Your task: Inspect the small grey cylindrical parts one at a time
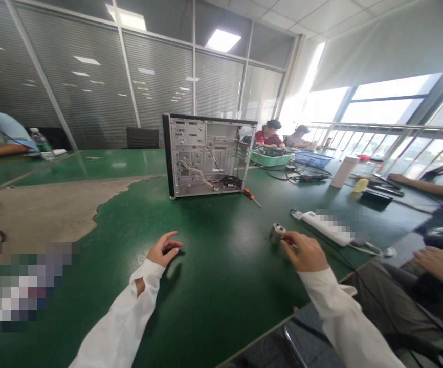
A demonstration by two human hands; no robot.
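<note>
My left hand [163, 249] hovers just over the green tabletop, fingers loosely curved and apart, holding nothing. On the right, my right hand [306, 252] is beside a small metal cylinder [278, 234] that stands on the table. Its fingers are bent together in a pinch; what they hold, if anything, is too small to make out. I cannot tell whether the fingertips touch the cylinder. Beyond both hands an opened computer case [209, 156] stands upright, its inside facing me, with loose cables and a dark part at the bottom. A screwdriver [251, 197] with an orange and black handle lies by its right corner.
A white power strip [327, 227] with cables lies right of the cylinder. Farther back are a green basket [271, 160], a blue basket [313, 160] and a pinkish-white bottle [344, 172]. Other people sit around the table; one person's hand [440, 263] is close at right.
</note>
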